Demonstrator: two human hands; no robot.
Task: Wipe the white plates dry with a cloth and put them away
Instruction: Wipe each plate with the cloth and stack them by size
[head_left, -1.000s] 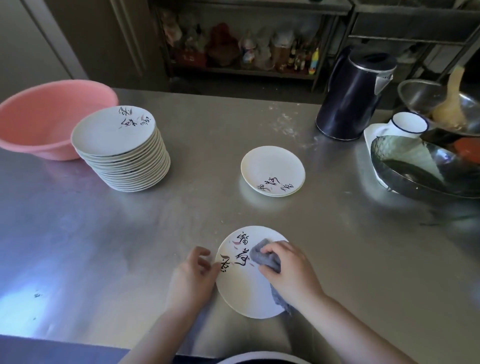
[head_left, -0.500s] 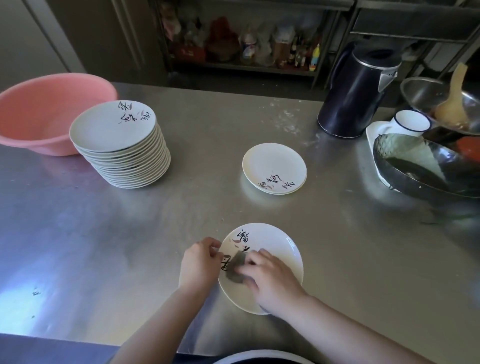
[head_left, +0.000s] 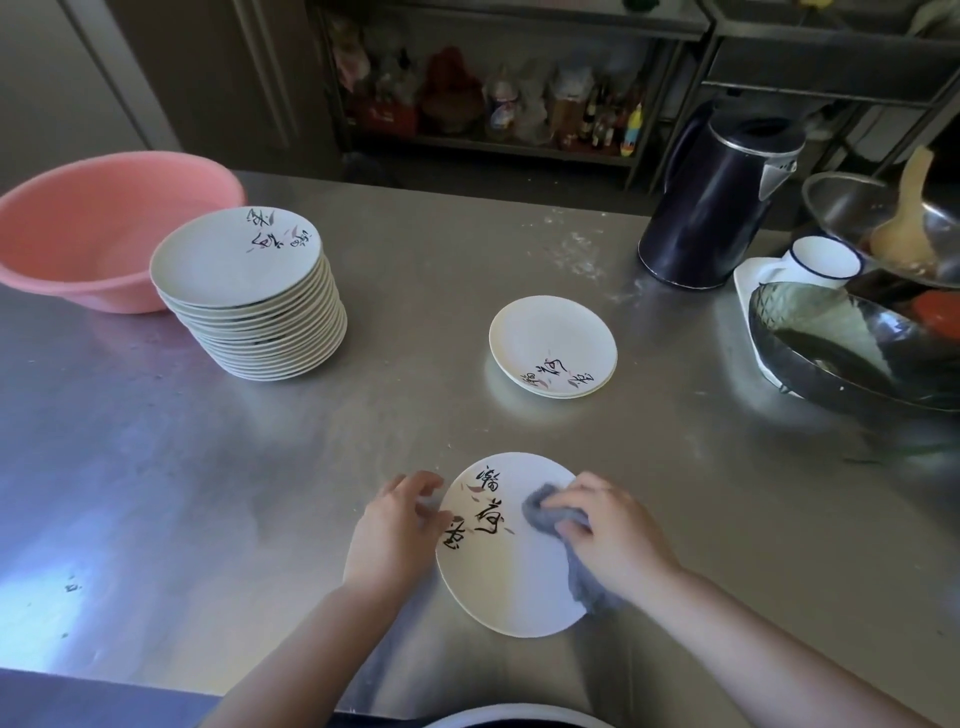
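The right hand's (head_left: 613, 535) fingers (head_left: 566, 501) are curled over a bunched grey cloth (head_left: 553, 514), pressing it onto the right part of a white plate (head_left: 506, 577); the cloth's tail trails back under the palm toward the plate's near right rim. The left hand's (head_left: 392, 535) fingers (head_left: 418, 486) are bent and pinch the plate's left rim, thumb on the inner face beside the black brush lettering. The plate is round and lies flat near the middle of the bench's (head_left: 156, 493) near edge, its lettering running from the far rim down toward the left. Farther in, a small stack of plates (head_left: 553, 347) sits at the bench's centre, and a tall stack of plates (head_left: 260, 296) stands toward the far left corner, just beside a pink basin (head_left: 98, 228). A dark kettle (head_left: 717, 202) stands at the far edge, with metal bowls (head_left: 852, 348) along the right edge.
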